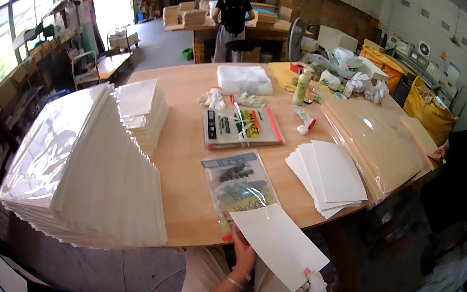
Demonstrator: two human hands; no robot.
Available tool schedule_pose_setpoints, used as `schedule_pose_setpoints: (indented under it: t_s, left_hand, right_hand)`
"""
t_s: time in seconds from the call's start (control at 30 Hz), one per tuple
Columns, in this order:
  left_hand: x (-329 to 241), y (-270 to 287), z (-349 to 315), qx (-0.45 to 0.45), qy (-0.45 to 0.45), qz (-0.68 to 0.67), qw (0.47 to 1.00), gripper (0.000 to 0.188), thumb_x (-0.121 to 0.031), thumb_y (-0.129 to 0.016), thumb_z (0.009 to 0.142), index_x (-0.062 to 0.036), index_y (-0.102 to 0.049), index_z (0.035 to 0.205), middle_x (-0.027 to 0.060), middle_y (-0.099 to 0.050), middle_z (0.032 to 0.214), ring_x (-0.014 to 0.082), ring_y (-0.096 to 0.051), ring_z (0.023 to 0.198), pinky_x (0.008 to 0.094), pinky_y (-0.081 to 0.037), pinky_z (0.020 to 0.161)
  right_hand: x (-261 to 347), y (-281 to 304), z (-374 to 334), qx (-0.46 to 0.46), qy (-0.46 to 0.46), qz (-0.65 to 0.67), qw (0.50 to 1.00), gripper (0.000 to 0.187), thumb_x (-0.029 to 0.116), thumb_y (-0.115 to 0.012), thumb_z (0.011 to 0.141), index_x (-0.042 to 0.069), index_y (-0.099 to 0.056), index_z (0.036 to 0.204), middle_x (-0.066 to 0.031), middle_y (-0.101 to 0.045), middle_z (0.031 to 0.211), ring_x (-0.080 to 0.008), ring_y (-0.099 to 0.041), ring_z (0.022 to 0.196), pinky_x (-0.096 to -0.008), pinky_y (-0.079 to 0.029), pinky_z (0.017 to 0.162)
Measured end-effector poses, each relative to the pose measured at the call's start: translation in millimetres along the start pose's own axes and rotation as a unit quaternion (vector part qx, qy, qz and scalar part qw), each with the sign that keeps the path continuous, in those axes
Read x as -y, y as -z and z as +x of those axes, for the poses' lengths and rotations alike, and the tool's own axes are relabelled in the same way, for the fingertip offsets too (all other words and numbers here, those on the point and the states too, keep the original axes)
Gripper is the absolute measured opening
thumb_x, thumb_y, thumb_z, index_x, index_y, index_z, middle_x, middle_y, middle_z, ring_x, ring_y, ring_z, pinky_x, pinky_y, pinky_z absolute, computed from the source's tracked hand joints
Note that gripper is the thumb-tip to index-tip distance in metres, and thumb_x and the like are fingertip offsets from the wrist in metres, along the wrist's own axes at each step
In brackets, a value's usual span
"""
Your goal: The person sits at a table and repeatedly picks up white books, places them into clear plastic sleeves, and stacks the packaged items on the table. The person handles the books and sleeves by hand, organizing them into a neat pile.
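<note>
A white rectangular sheet (283, 243) slants over the table's near edge. My right hand (313, 290), in a white glove with a bare fingertip showing, grips its lower right corner. My bare left hand (243, 252) is closed at the near end of a clear printed plastic bag (242, 183), beside the sheet's left edge; some of its fingers are hidden. The bag lies flat, its near part covered by the sheet. To the right lie several fanned white sheets (336, 176). Beyond the bag rests a stack of printed plastic bags (241, 127).
Tall stacks of white sheets (61, 152) (141, 108) stand at left. Large tan plastic-covered sheets (373, 141) lie at right, near a seated person (458, 174). Gloves (213, 98), a spray bottle (302, 87) and a fan (296, 41) are farther back. Another person (234, 14) stands at a distant table.
</note>
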State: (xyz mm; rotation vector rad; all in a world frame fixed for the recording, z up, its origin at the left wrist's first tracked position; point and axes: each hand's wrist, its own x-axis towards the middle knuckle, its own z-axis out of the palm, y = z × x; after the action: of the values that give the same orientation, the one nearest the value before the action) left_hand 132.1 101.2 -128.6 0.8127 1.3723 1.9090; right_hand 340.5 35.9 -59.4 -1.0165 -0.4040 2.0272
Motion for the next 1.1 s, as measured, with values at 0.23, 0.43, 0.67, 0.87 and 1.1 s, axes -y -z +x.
schedule_pose_setpoints:
  t_s: [0.23, 0.43, 0.67, 0.87, 1.1]
  left_hand:
    - [114.5, 21.1, -63.9, 0.258, 0.07, 0.085, 0.96, 0.032, -0.006, -0.051, 0.082, 0.0026, -0.045, 0.113, 0.0097, -0.055, 0.103, 0.0188, -0.053, 0.096, 0.0284, -0.043, 0.081]
    - [107.4, 26.2, -85.2, 0.275, 0.106, 0.261, 0.919, 0.025, -0.009, -0.051, 0.084, 0.0006, -0.049, 0.107, 0.0085, -0.056, 0.103, 0.0159, -0.052, 0.097, 0.0265, -0.043, 0.08]
    - [36.7, 28.3, -64.5, 0.108, 0.318, -0.123, 0.934, 0.036, -0.019, -0.053, 0.086, -0.0037, -0.048, 0.118, 0.0058, -0.054, 0.109, 0.0134, -0.053, 0.097, 0.0249, -0.044, 0.079]
    - [14.5, 83.2, -32.7, 0.191, 0.342, 0.004, 0.92, 0.039, -0.029, -0.044, 0.09, -0.0017, -0.052, 0.115, 0.0072, -0.057, 0.109, 0.0138, -0.056, 0.094, 0.0274, -0.042, 0.082]
    - [31.4, 82.5, -38.0, 0.047, 0.406, -0.046, 0.911, 0.039, -0.031, -0.037, 0.087, -0.0011, -0.06, 0.094, 0.0087, -0.061, 0.103, 0.0132, -0.059, 0.085, 0.0258, -0.045, 0.066]
  right_hand:
    - [-13.5, -42.6, -5.8, -0.063, 0.009, -0.126, 0.99, 0.019, 0.02, -0.042, 0.089, 0.009, -0.049, 0.103, 0.0029, -0.046, 0.074, -0.0077, -0.041, 0.058, -0.023, -0.036, 0.051]
    - [-39.2, -30.3, 87.6, 0.046, 0.038, 0.01, 0.998, 0.024, 0.023, -0.04, 0.091, 0.005, -0.045, 0.106, -0.0086, -0.05, 0.102, -0.0246, -0.052, 0.091, -0.0416, -0.045, 0.085]
    - [-20.7, -27.5, 114.6, 0.069, -0.012, -0.011, 0.997, 0.025, 0.02, -0.04, 0.091, 0.001, -0.046, 0.106, -0.0139, -0.055, 0.099, -0.0254, -0.058, 0.086, -0.0392, -0.049, 0.079]
    - [-27.7, -50.7, 106.3, 0.136, 0.347, -0.605, 0.704, 0.009, 0.01, -0.057, 0.077, 0.003, -0.057, 0.083, -0.0113, -0.056, 0.08, -0.0261, -0.057, 0.069, -0.0312, -0.045, 0.06]
    - [-59.6, -83.2, 112.4, 0.225, 0.36, -0.709, 0.563, 0.015, 0.012, -0.059, 0.069, 0.004, -0.055, 0.082, -0.0137, -0.052, 0.082, -0.0314, -0.053, 0.076, -0.037, -0.045, 0.063]
